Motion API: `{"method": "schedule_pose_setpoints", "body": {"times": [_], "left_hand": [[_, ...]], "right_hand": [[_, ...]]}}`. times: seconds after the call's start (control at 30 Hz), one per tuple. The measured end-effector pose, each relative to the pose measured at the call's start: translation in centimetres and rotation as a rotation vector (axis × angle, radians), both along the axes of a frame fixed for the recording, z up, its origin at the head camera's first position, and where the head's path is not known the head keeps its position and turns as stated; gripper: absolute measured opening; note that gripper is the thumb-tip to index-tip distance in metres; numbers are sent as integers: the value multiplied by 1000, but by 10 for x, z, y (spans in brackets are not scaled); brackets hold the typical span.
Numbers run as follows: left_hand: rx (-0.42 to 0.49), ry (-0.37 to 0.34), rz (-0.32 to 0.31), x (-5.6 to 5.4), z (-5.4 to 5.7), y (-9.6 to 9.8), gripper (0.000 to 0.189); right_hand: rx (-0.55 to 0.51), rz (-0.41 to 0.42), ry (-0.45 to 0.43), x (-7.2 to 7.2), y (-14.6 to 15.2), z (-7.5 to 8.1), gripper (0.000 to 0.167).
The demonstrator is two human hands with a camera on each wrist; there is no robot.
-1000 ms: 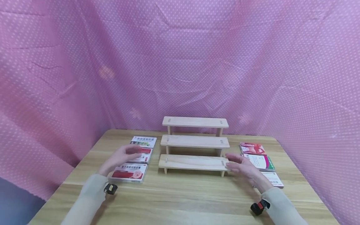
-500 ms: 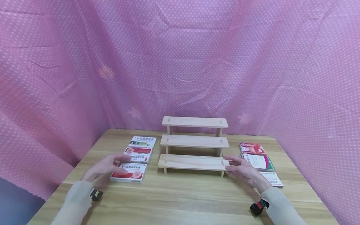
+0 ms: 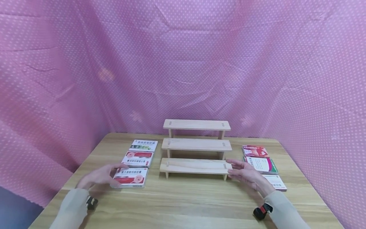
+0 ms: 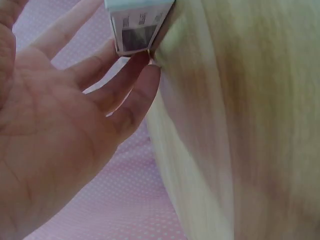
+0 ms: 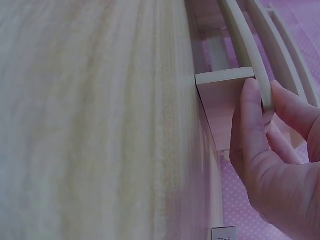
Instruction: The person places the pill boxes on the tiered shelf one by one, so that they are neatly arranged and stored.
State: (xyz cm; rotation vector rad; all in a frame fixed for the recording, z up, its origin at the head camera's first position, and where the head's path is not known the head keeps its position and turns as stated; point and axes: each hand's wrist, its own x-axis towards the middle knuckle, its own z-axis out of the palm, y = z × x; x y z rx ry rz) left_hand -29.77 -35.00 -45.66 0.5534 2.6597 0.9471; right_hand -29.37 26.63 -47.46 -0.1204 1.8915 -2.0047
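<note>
At the left, my left hand (image 3: 98, 175) is at the left end of the nearest red-and-white medicine box (image 3: 131, 177), thumb and fingers spread about its corners. In the left wrist view, loosely bent fingers (image 4: 135, 102) touch or nearly touch the end of the box (image 4: 140, 32); the thumb tip is out of frame. The box lies flat on the table. My right hand (image 3: 248, 174) pinches the right end of the lowest step of a three-tier wooden display stand (image 3: 197, 166). In the right wrist view, thumb and fingers grip the board (image 5: 261, 75) beside its leg (image 5: 227, 97).
Behind the nearest left box lie another red-and-white box (image 3: 138, 159) and a white-and-green box (image 3: 144, 145). On the right are a red box (image 3: 255, 151), a white-green-purple box (image 3: 260, 164) and a white box (image 3: 276, 182). A pink dotted curtain (image 3: 194, 63) surrounds the wooden table (image 3: 177, 203).
My left hand has moved left and toward me, from over the middle left box to the end of the nearest one. The right hand stays at the stand, its fingers closing on the step's end.
</note>
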Motion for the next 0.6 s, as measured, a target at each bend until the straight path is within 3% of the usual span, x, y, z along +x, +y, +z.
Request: {"method": "schedule_pose_setpoints", "body": {"times": [0.2,0.37,0.6], "left_hand": [[33,-56,15,4,-2,-1,98],[23,-38,38,5,-3,0,101],[74,-89,39,4,6,1,96]], "right_hand": [[-11,0,4,-1,1,-3,69],[-13,-4,-19,-1,0,-2,71],[36,-9,-21,1,1,2,72]]}}
